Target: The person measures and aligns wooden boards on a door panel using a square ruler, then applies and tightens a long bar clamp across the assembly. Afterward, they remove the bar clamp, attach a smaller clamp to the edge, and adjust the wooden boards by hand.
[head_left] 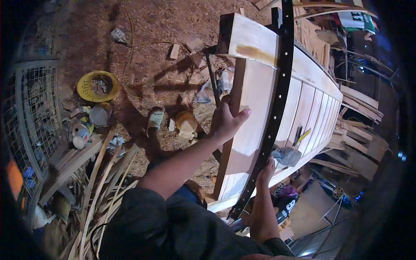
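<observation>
A large, pale slatted wooden panel [255, 91] stretches away in front of me. Lying along it is a long black clamp bar [277, 100] with a row of holes. My left hand [226, 120] is at the panel's near-left edge, thumb stretched over the wood and the other fingers curled round the edge, partly hidden. Close to the bar, my right hand [265, 173] is closed on a mallet [287, 156] with a rounded grey head above the slats; its handle is mostly hidden. A small yellow-and-black tool [303, 135] rests on the slats beyond the mallet.
Sawdust and offcuts cover the floor. To the left are a yellow basket [98, 86], several cans [81, 135] and a pile of wood strips [93, 186]. A cable [149, 43] crosses the floor. Curved wooden pieces [357, 102] lie at right; a person's shirt [356, 21] shows top right.
</observation>
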Demonstrator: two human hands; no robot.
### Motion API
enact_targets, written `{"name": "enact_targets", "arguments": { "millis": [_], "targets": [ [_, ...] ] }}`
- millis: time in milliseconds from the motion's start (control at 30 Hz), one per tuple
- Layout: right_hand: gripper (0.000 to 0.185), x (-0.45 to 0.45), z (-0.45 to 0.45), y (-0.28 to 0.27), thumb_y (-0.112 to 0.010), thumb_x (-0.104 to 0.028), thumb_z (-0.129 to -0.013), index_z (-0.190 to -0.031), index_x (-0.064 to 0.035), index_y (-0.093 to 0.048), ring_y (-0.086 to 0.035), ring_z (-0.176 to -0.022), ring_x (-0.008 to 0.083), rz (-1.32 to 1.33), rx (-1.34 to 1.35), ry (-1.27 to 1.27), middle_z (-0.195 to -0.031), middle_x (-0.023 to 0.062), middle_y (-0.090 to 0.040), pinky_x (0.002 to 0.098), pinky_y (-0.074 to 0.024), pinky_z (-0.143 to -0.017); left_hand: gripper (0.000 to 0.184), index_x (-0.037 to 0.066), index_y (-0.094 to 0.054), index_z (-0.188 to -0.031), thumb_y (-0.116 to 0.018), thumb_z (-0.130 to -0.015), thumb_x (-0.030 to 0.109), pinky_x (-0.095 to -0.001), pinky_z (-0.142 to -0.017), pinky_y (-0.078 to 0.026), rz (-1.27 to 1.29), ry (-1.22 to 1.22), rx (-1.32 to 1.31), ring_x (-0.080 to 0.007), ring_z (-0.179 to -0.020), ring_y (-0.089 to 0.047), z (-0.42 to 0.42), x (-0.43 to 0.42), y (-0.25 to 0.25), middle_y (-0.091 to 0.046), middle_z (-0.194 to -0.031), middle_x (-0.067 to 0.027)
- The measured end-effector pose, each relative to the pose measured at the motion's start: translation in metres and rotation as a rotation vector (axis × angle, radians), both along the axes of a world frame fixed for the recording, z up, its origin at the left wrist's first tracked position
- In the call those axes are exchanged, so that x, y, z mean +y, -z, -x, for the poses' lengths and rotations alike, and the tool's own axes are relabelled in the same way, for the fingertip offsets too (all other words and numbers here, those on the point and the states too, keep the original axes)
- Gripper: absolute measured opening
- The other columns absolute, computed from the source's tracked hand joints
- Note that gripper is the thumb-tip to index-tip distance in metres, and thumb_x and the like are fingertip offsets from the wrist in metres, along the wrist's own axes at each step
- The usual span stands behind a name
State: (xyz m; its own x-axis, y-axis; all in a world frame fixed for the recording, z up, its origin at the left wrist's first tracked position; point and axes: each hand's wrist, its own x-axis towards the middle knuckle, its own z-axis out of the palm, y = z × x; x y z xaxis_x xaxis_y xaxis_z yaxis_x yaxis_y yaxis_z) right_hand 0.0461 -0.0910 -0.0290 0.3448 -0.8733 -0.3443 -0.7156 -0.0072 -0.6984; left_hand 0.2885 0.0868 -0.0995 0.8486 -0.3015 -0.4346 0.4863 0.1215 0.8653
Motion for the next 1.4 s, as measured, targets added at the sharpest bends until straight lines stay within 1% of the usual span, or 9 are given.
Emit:
{"name": "enact_targets", "arguments": {
  "millis": [167,267,367,467,733,833,967,1100,1400],
  "targets": [
    [0.042,-0.005,0.008,0.008,-0.045,-0.046,-0.107,-0.101,-0.0067,-0.057,-0.054,-0.076,0.0117,0.037,-0.009,-0.025,-0.088,0.0012,-0.056,0.0296,-0.0453,-0.069,0.064,-0.002,-0.049,-0.130,-0.077,-0.085,0.035,-0.0408,-0.080,-0.056,0.107,-0.018,-0.138,-0.0328,-0.093,-0.072,-0.042,-0.008,0.011,-0.071,-0.102,-0.0190],
    [0.047,-0.003,0.005,0.001,-0.040,-0.044,-0.107,-0.119,-0.0027,-0.061,-0.062,-0.094,0.0191,0.003,0.048,-0.009,-0.107,0.0081,-0.065,0.0330,-0.0477,-0.089,0.064,-0.002,-0.049,-0.132,-0.075,-0.087,0.035,-0.0418,-0.085,-0.054,0.178,-0.025,-0.132,-0.0324,-0.099,-0.069,-0.045,-0.010,0.012,-0.068,-0.109,-0.0191],
    [0.049,-0.002,0.004,-0.002,-0.040,-0.044,-0.107,-0.122,-0.0022,-0.059,-0.060,-0.100,0.0197,-0.036,0.092,0.023,-0.113,0.0089,-0.063,0.0336,-0.0463,-0.094,0.064,0.000,-0.050,-0.134,-0.074,-0.088,0.037,-0.0421,-0.094,-0.050,0.162,0.044,-0.156,-0.0297,-0.109,-0.064,-0.049,-0.006,0.016,-0.063,-0.120,-0.0182],
    [0.041,0.011,-0.012,-0.005,-0.043,-0.047,-0.107,-0.105,-0.0082,-0.054,-0.053,-0.083,0.0126,0.035,0.042,-0.024,-0.090,0.0012,-0.053,0.0298,-0.0442,-0.077,0.065,-0.001,-0.049,-0.133,-0.074,-0.087,0.038,-0.0431,-0.091,-0.051,0.134,0.125,-0.138,-0.0338,-0.107,-0.066,-0.049,-0.002,0.018,-0.064,-0.116,-0.0210],
    [0.042,0.008,-0.006,0.002,-0.044,-0.048,-0.105,-0.110,-0.0070,-0.053,-0.054,-0.086,0.0168,0.093,0.090,0.079,-0.094,0.0046,-0.053,0.0331,-0.0458,-0.082,0.059,-0.003,-0.055,-0.122,-0.077,-0.083,0.036,-0.0440,-0.080,-0.056,0.126,-0.061,-0.226,-0.0383,-0.093,-0.071,-0.049,-0.008,0.020,-0.069,-0.101,-0.0220],
    [0.045,0.007,-0.004,0.005,-0.045,-0.049,-0.104,-0.112,-0.0059,-0.053,-0.055,-0.086,0.0175,0.094,0.068,0.086,-0.096,0.0055,-0.055,0.0341,-0.0466,-0.081,0.064,0.001,-0.053,-0.134,-0.075,-0.087,0.038,-0.0419,-0.090,-0.052,0.142,0.185,-0.031,-0.0304,-0.104,-0.067,-0.054,0.005,0.011,-0.067,-0.111,-0.0183],
    [0.046,0.011,-0.014,-0.005,-0.044,-0.049,-0.104,-0.110,-0.0044,-0.052,-0.054,-0.086,0.0177,0.068,0.111,-0.015,-0.094,0.0057,-0.055,0.0346,-0.0456,-0.082,0.056,0.001,-0.057,-0.128,-0.076,-0.086,0.032,-0.0398,-0.091,-0.051,0.165,0.092,-0.081,-0.0261,-0.104,-0.065,-0.052,0.001,0.011,-0.067,-0.110,-0.0166],
    [0.055,-0.007,0.014,0.000,-0.039,-0.046,-0.106,-0.124,0.0022,-0.057,-0.055,-0.114,0.0254,0.022,0.179,-0.061,-0.117,0.0155,-0.061,0.0375,-0.0386,-0.103,0.054,0.000,-0.057,-0.127,-0.076,-0.087,0.030,-0.0378,-0.091,-0.050,0.216,0.120,-0.056,-0.0218,-0.103,-0.064,-0.048,-0.003,0.016,-0.067,-0.112,-0.0130],
    [0.043,0.001,-0.009,-0.007,-0.041,-0.041,-0.106,-0.096,-0.0018,-0.054,-0.048,-0.080,0.0181,0.120,0.224,-0.058,-0.087,0.0052,-0.052,0.0334,-0.0417,-0.077,0.058,-0.005,-0.053,-0.125,-0.077,-0.087,0.032,-0.0353,-0.086,-0.053,0.208,0.174,-0.006,-0.0207,-0.098,-0.067,-0.049,-0.005,0.011,-0.069,-0.108,-0.0161]
  ]
}}
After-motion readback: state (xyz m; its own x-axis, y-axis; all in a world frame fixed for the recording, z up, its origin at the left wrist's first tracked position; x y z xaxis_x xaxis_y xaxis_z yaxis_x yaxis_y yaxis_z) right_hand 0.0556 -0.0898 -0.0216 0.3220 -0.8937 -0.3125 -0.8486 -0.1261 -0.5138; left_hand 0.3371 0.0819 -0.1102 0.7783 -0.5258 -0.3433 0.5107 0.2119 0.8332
